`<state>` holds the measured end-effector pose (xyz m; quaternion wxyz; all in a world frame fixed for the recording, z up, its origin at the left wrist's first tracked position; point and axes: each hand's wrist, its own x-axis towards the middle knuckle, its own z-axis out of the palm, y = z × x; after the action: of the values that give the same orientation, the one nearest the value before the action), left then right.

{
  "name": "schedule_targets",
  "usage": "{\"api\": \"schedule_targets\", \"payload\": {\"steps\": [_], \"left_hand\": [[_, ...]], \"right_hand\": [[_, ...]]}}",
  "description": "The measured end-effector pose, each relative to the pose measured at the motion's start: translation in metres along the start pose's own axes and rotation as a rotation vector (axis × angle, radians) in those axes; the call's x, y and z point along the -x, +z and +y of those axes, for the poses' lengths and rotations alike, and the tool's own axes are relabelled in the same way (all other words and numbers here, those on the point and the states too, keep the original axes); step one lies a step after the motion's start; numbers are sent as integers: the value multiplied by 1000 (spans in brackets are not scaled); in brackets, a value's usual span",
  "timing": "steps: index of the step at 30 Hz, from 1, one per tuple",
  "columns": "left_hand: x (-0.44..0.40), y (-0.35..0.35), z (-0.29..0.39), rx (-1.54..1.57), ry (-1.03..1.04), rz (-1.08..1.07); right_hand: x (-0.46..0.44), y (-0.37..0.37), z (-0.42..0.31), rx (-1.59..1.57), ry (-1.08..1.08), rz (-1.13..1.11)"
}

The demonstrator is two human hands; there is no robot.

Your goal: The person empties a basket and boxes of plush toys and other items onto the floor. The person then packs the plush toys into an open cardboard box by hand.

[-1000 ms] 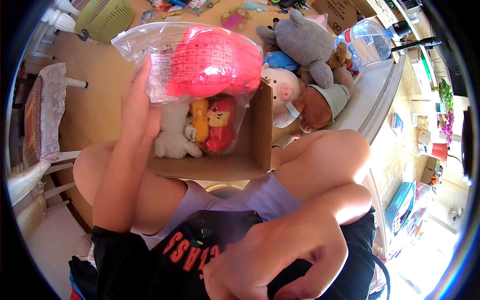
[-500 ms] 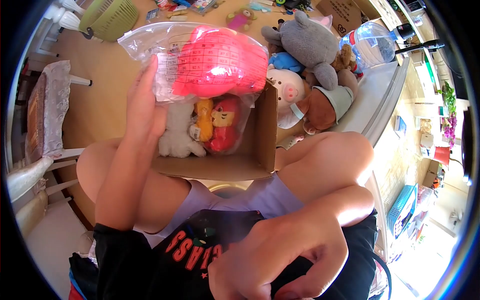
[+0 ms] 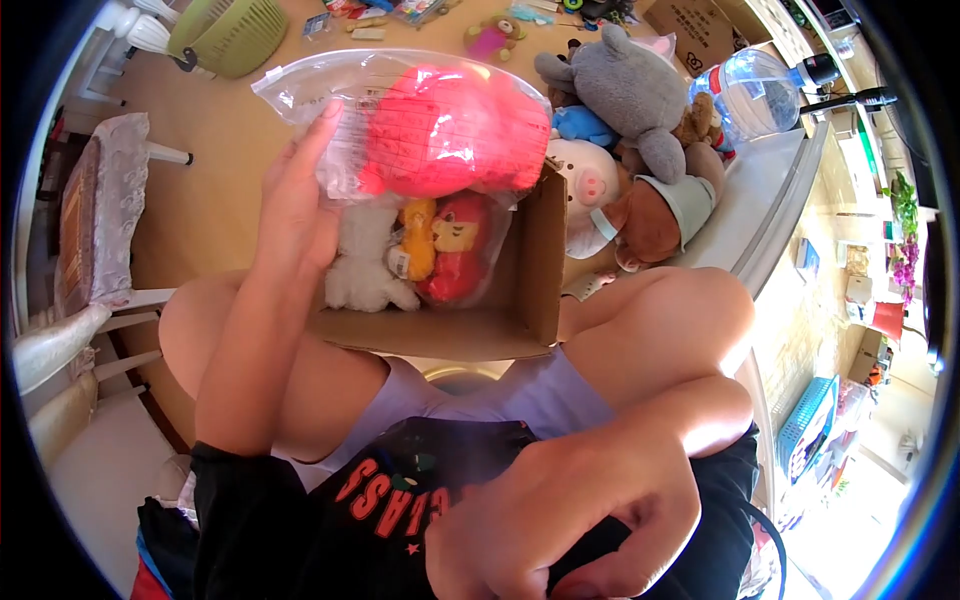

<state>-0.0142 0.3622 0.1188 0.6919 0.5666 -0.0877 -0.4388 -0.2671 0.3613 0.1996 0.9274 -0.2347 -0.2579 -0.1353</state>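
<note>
My left hand (image 3: 305, 195) grips the left side of a clear plastic bag (image 3: 300, 85) with a bright red plush toy (image 3: 440, 125) inside. The bag is held over the far part of an open cardboard box (image 3: 440, 333) between my legs. In the box are a white fluffy plush (image 3: 365, 265), a yellow plush (image 3: 417, 240) and a red doll (image 3: 460, 255), the doll seen through clear plastic. Close to the camera, in front of my chest, my right hand (image 3: 560, 510) has its fingers curled; their tips and anything in them are hidden.
Right of the box lie plush toys: a grey one (image 3: 625, 90), a pig (image 3: 585, 185) and a brown one with a pale hat (image 3: 650, 225). A large clear water bottle (image 3: 755, 95) stands behind them. A green basket (image 3: 235, 35) and a small bear (image 3: 495, 38) are farther off.
The whole view has shifted slightly to the right. The bagged red toy has turned a little in my left hand, and its printed table shows less clearly. My right hand keeps its pose.
</note>
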Motion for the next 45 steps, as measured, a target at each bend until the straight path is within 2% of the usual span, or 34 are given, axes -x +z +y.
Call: {"api": "schedule_targets", "payload": {"steps": [9,16,22,27,31,37,45], "left_hand": [[4,5,7,41,-25,-29],[15,15,17,49,-56,-81],[11,13,16,6,-76,-48],[9,12,13,11,-93,-6],[8,8,13,15,-90,-21],[1,1,11,18,-127,-40],[1,1,10,40,-111,-55]], "right_hand": [[-7,-6,-3,5,-9,-70],[-7,-1,-14,-114,119,-29],[-3,-5,7,-83,-19,-102],[0,2,-1,-99,60,-34],[0,-3,4,-76,40,-77],[-4,-12,-18,-55,217,-149],[-12,-12,-30,-15,288,-162]]}}
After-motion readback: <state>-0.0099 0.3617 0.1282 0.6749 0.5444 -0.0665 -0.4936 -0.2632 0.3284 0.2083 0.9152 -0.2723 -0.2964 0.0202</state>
